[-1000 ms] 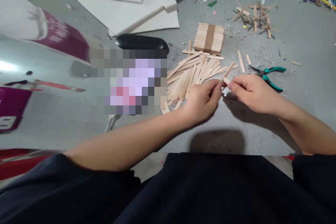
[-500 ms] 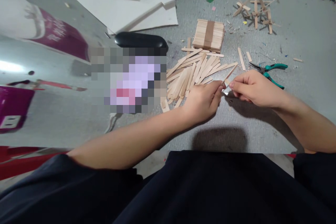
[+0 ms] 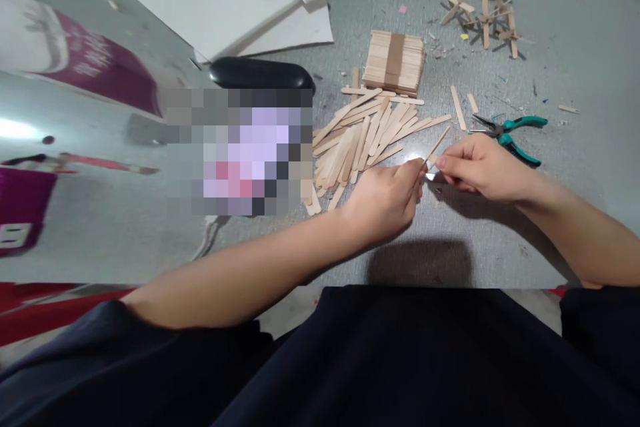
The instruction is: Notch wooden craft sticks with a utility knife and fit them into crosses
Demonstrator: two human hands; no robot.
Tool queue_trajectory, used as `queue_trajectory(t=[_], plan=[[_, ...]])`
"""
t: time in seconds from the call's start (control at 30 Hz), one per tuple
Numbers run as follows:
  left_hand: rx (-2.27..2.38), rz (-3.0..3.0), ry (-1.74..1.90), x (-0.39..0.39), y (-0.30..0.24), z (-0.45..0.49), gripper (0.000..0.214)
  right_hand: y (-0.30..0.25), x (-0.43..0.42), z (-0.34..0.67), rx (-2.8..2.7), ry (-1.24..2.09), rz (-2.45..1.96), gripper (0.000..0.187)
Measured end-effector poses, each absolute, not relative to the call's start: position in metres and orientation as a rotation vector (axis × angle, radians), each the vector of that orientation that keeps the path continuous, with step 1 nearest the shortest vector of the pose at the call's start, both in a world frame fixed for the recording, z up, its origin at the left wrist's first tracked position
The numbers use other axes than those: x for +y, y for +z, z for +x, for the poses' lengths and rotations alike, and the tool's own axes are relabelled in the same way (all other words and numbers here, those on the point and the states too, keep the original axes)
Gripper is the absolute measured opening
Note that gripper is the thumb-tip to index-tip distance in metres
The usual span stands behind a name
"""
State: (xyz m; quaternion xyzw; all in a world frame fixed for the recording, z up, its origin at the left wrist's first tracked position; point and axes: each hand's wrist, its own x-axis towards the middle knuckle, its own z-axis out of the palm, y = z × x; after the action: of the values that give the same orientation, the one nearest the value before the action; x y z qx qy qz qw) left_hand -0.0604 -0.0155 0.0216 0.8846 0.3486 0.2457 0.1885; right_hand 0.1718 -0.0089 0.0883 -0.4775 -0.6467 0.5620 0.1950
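My left hand (image 3: 385, 197) is closed around the lower end of a wooden craft stick (image 3: 439, 144), which slants up and to the right, nearly edge-on. Close beside it, the thumb and fingers of my right hand (image 3: 483, 167) pinch a small pale piece of wood (image 3: 433, 159) against or very near that stick; whether they touch is unclear. Under my fingertips shows a shiny bright bit too small to name. Loose craft sticks (image 3: 357, 140) lie in a pile behind my left hand. Teal-handled pliers (image 3: 525, 122) rest just beyond my right hand.
A banded bundle of craft sticks (image 3: 377, 63) stands behind the pile. Crossed-stick assemblies (image 3: 485, 17) lie at the back right. White boards (image 3: 280, 27), a black case (image 3: 260, 73), a blurred-out lilac object (image 3: 260, 130) and a paintbrush (image 3: 107, 163) occupy the left.
The view has shifted slightly, moving the table items a little left and up. The stick in my left hand has turned more edge-on. My right hand keeps its pinch.
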Motion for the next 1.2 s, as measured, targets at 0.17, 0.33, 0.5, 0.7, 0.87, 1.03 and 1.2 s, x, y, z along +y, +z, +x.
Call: queue_trajectory(t=[0.17,0.33,0.5,0.7,0.87,1.03,1.2], plan=[[0.995,2.572,0.672,-0.019,0.022,-0.063,0.022,0.086,-0.008,0.175,-1.885,1.553,-1.276,0.061],[0.956,2.508,0.644,-0.022,0.022,-0.062,0.022,0.083,-0.008,0.173,-1.88,1.473,-1.278,0.066],[0.944,2.135,0.755,-0.019,0.023,-0.054,0.024,0.078,-0.006,0.174,-1.979,1.401,-1.273,0.059],[0.715,1.705,1.095,-0.005,0.024,-0.052,0.027,0.064,-0.001,0.187,-2.304,0.579,-0.997,0.043],[0.606,1.97,1.229,-0.003,0.028,-0.057,0.019,0.059,0.004,0.199,-2.487,0.082,-0.875,0.043],[0.521,2.02,1.231,-0.003,0.029,-0.058,0.017,0.051,0.008,0.202,-2.424,-0.17,-0.646,0.031],[0.536,1.908,1.071,-0.003,0.032,-0.059,0.021,0.047,0.01,0.206,-2.565,-0.023,-0.778,0.041]])
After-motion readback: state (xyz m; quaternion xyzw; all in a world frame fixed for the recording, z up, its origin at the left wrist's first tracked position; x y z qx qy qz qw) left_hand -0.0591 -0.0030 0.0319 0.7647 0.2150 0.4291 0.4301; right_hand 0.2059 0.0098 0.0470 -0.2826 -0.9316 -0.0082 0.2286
